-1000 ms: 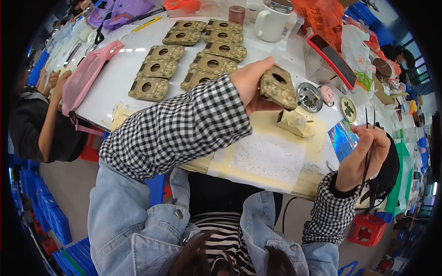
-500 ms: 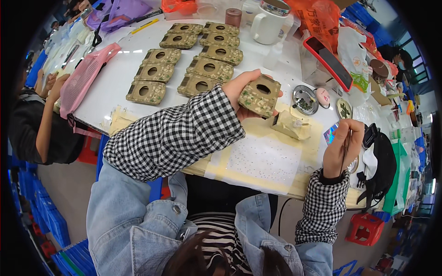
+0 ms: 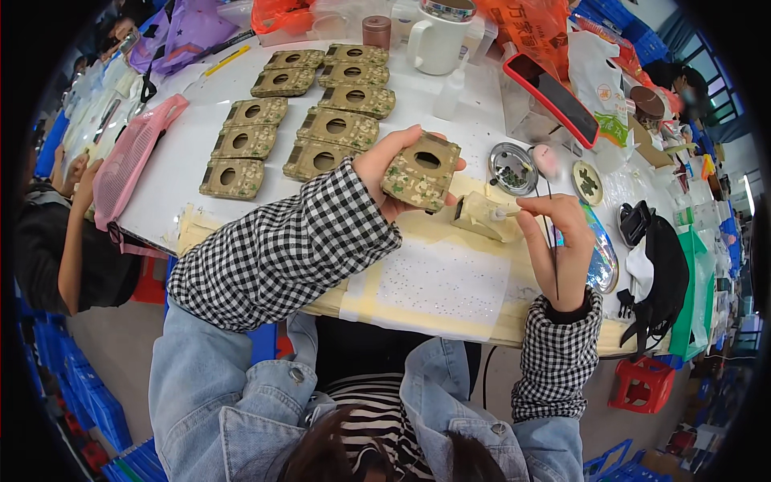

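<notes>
My left hand (image 3: pixel 377 167) is closed around a camouflage-patterned case (image 3: pixel 411 183) with an oval hole, tilted up above the table. Right of it, a small block wrapped in cream tape (image 3: pixel 480 217) lies on the taped work surface, with a short white-tipped stick (image 3: pixel 504 213) at its end. The thumb and forefinger of my right hand (image 3: pixel 569 241) pinch at that stick. Dark thin tweezers (image 3: pixel 552 233) are tucked between the fingers of the same hand. Beyond are a round tin with small dark green bits (image 3: pixel 513 169) and an oval dish with green pieces (image 3: pixel 587 183).
Several matching camouflage cases (image 3: pixel 336 127) stand in two columns at the far left. A white mug (image 3: pixel 438 46), a clear bottle (image 3: pixel 450 92) and a red-cased phone (image 3: pixel 552 100) are farther back. White dotted paper (image 3: pixel 434 281) lies near the front edge. A co-worker's arm (image 3: pixel 74 233) shows at left.
My right hand has moved up and left to the taped block and now pinches the stick there. The tweezers have swung upright between its fingers. The whole view has shifted slightly.
</notes>
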Motion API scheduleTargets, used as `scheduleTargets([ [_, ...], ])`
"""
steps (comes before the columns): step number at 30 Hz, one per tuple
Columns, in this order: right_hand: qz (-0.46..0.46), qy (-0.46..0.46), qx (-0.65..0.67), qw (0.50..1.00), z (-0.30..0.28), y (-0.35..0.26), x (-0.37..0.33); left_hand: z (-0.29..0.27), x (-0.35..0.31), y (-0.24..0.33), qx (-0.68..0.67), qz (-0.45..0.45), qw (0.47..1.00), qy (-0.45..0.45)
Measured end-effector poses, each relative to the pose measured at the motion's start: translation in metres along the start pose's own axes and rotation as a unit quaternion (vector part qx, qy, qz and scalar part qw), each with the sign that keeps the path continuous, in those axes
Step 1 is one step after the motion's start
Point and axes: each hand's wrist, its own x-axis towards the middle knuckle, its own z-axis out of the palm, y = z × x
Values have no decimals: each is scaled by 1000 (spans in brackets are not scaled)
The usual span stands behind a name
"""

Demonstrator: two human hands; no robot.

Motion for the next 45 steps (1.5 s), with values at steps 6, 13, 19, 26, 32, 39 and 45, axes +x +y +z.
scheduleTargets([
  [6,2,-20,0,1000,4,0,-1,-2,-2,-1,3,5,1000,-2],
  [13,30,10,29,999,3,-3,-3,3,-3,-3,1,-2,1000,13],
  [19,143,188,178,955,-8,-19,-7,8,-10,-7,59,19,998,31],
  [26,24,86,190,978,2,-46,19,11,-12,-12,94,3,995,17],
  [32,75,80,333,937,26,-47,14,8,-9,-17,122,-2,993,10],
  [39,117,60,364,922,31,-50,13,7,-9,-21,121,6,993,10],
  [45,115,53,359,925,31,-48,13,8,-10,-20,120,1,993,12],
])
